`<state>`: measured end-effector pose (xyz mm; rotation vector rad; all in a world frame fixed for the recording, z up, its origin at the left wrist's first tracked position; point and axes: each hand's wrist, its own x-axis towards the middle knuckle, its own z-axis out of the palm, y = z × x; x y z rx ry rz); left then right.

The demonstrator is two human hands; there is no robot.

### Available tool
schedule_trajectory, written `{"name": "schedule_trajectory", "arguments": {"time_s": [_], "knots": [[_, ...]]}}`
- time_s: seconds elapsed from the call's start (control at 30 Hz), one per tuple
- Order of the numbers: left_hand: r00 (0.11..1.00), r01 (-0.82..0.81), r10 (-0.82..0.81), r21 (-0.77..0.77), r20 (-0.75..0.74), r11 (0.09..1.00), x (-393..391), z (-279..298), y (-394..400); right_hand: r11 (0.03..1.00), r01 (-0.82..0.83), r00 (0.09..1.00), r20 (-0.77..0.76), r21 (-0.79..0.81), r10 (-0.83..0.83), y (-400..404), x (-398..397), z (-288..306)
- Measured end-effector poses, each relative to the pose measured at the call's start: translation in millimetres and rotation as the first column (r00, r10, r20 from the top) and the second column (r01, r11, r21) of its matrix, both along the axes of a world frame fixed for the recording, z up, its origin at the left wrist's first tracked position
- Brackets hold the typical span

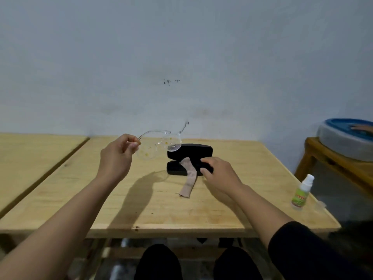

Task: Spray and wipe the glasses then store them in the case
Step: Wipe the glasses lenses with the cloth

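Note:
My left hand [117, 156] pinches one arm of a pair of clear-framed glasses [159, 145] and holds them in the air, above and left of the case. The lenses carry small yellow specks. A black glasses case [189, 152] lies open in the middle of the wooden table [141, 209]. A beige cloth [188, 179] hangs out of the case onto the table. My right hand [219, 174] rests on the case's near right end, fingers curled over its edge. A small white spray bottle [301, 191] with a green label stands at the table's right edge.
A second wooden table [30, 158] adjoins on the left, with a narrow gap between. To the right a lower wooden stand [314, 150] carries a grey and blue round object [347, 138]. A plain wall rises right behind the table. My knees show below the front edge.

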<state>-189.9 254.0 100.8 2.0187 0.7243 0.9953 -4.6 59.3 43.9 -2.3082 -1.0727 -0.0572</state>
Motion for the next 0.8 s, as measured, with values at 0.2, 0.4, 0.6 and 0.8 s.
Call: {"name": "schedule_trajectory", "arguments": {"time_s": [0.2, 0.4, 0.6, 0.8], "knots": [[0.997, -0.075, 0.074, -0.032, -0.029, 0.997, -28, -21, 35, 0.991, -0.135, 0.991, -0.021, -0.001, 0.135, 48, -5, -7], [0.992, -0.123, 0.121, -0.036, -0.036, 0.992, -36, -32, 53, 0.983, -0.159, 0.986, 0.032, -0.092, 0.162, 66, 4, -9], [0.994, -0.105, 0.103, -0.074, -0.034, 0.992, -30, -40, 57, 0.99, -0.13, 0.991, -0.052, -0.055, 0.127, 73, 13, -17], [0.996, -0.09, 0.088, -0.09, -0.025, 0.992, -24, -41, 55, 0.985, -0.124, 0.983, -0.119, 0.12, 0.138, 56, 8, -10]]}}
